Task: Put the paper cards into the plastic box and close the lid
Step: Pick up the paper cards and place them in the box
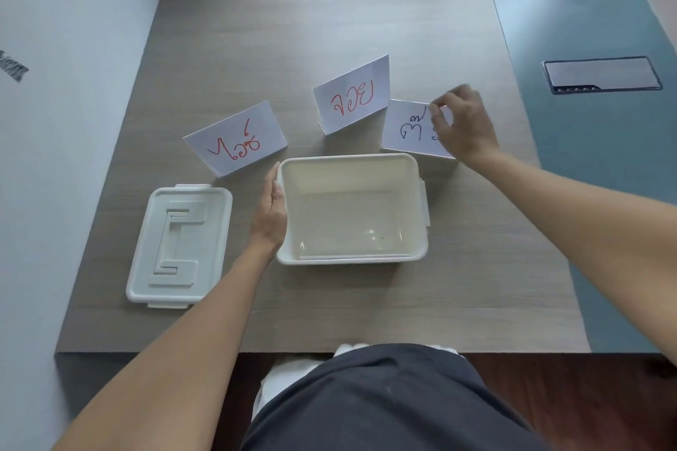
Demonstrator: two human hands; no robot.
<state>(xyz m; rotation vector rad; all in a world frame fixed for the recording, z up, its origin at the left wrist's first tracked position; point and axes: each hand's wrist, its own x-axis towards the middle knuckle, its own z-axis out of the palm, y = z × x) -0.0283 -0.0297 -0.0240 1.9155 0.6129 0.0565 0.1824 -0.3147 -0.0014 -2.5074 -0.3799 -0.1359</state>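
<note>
The lid [179, 245] lies flat on the table [329, 29]. The left hand [271, 209] rests flat, fingers extended, against the open box [351, 207]. Two cards [236, 139] [351, 95] stand behind. The right hand [461, 123] pinches a third card [408, 128].

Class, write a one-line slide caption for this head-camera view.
Right hand pinches one of three paper cards while left hand steadies the open plastic box; lid lies aside.

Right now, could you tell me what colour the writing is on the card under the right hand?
Black, on the card in the head view.
</note>
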